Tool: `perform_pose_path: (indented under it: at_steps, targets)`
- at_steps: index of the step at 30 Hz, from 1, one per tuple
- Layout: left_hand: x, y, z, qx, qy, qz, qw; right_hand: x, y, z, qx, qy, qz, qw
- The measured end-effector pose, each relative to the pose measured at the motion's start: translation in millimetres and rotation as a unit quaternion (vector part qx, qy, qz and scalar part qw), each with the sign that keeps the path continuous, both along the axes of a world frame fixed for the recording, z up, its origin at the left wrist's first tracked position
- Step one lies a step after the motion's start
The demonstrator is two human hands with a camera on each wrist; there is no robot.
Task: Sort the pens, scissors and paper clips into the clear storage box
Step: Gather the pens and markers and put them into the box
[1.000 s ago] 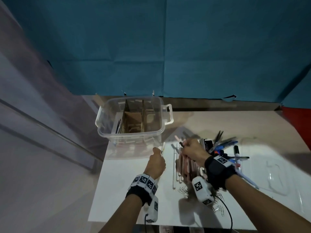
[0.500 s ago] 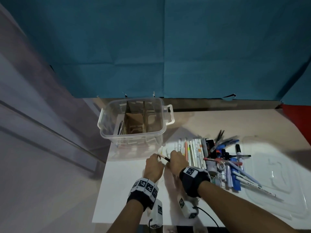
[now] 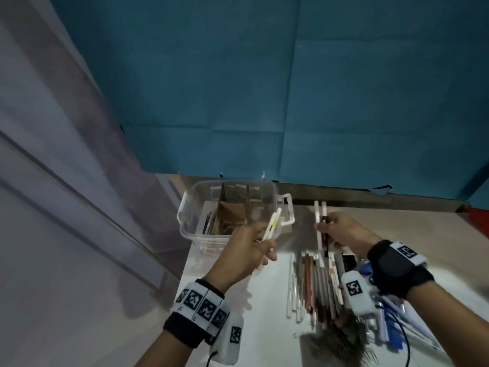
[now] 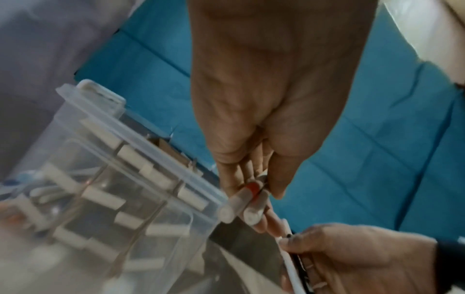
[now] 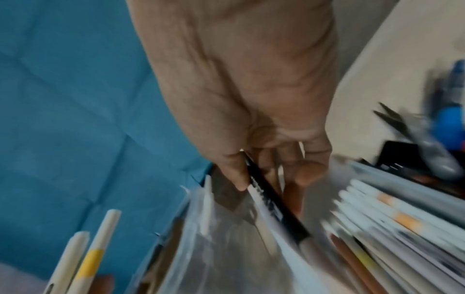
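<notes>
The clear storage box point(image 3: 190, 207) with cardboard dividers stands at the table's far left and holds a few pens in its left compartment. My left hand point(image 3: 260, 246) is raised just in front of the box's right end and grips two white pens point(image 3: 272, 226), one with a coloured band point(image 4: 253, 187). To its right, my right hand point(image 3: 326, 231) holds a small bunch upright above the table: white pens point(image 3: 318, 215) and a black pen point(image 5: 271, 202). A pile of pens point(image 3: 317, 284) lies below it. Paper clips point(image 3: 336, 340) lie blurred at the pile's near end. Scissors point(image 5: 392, 117) lie further right.
Blue markers and more pens point(image 3: 397, 321) are heaped at the right under my right wrist. A blue cloth backdrop point(image 3: 291, 102) rises behind the table. The white table point(image 3: 238, 308) ends at the left just past the box.
Both hands have risen off the table with pens in them. The left hand has moved up to the box's right end, the right hand up and to the right.
</notes>
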State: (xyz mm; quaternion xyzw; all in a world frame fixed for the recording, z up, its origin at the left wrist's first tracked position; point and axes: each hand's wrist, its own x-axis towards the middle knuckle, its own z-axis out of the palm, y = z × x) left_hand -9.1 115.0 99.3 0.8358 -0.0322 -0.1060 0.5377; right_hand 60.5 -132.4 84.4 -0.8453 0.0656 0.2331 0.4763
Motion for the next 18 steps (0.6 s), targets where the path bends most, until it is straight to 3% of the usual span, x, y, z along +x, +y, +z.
perform_pose_path:
  at_steps: [3,6,12,15,18]
  targets:
    - [25.0,34.6,16.9,-0.014,-0.015,0.08,0.997,21.2,26.4,33.1,0.022,-0.075,-0.019,0.997]
    - [48.5,72.7,26.4,0.014,-0.018,0.157,0.987,36.3,79.7,59.0,0.068,-0.109,0.026,0.991]
    - [88.0,129.7,11.0,0.13,0.004,0.203,0.97,61.5,197.0,70.7,0.132,-0.094,0.087,0.983]
    - [87.9,131.3,14.5,0.21,0.003,0.211,0.955,69.8,225.0,60.2,0.147,-0.038,0.1,0.983]
    - [79.7,126.4,20.6,0.253,-0.044,0.205,0.944,74.0,219.5,48.6,0.048,-0.043,0.166,0.984]
